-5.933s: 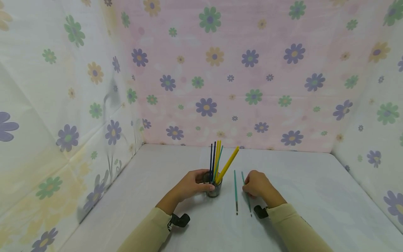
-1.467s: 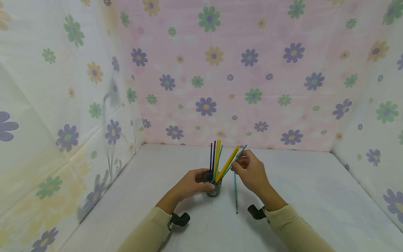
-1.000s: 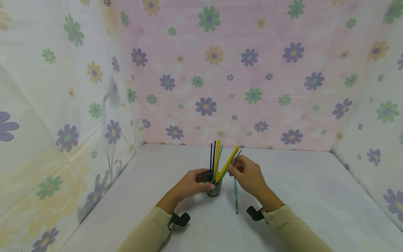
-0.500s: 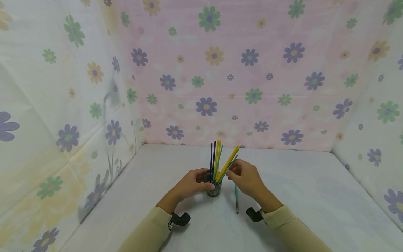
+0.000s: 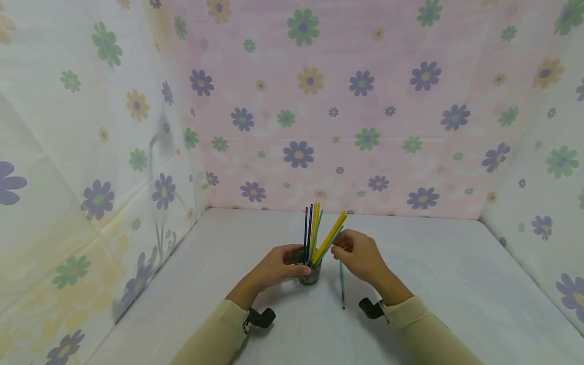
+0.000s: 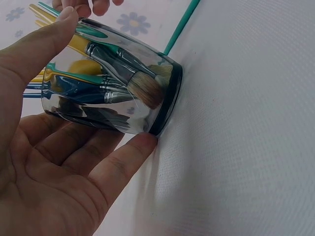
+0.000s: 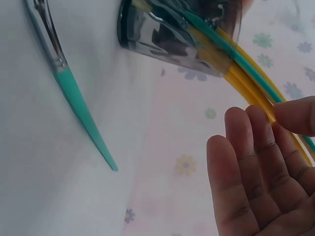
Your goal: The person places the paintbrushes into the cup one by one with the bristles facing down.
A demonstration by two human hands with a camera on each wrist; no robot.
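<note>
My left hand (image 5: 276,266) holds a clear drinking glass (image 5: 310,277) around its side, thumb nearest me and fingers behind. Several paintbrushes stand bristles-down in it: dark blue, yellow and teal handles, with the thick yellow paintbrush (image 5: 332,234) leaning right. In the left wrist view, bristles (image 6: 145,89) show through the glass wall. Beside the thick yellow handle leans a teal paintbrush (image 5: 340,230). My right hand (image 5: 361,255) is just right of that handle, thumb and fingers slightly parted, apparently no longer gripping it. Another teal paintbrush (image 7: 82,109) lies on the table, below the right hand.
The table has a white cover (image 5: 182,304). Flower-printed cloth walls (image 5: 337,152) rise at the back and both sides. The loose teal brush lies just right of the glass, its handle end partly hidden by the right hand.
My right hand took a teal paintbrush from the table, lowered it into the glass, and has now drawn slightly right, off its handle. My left hand has stayed on the glass.
</note>
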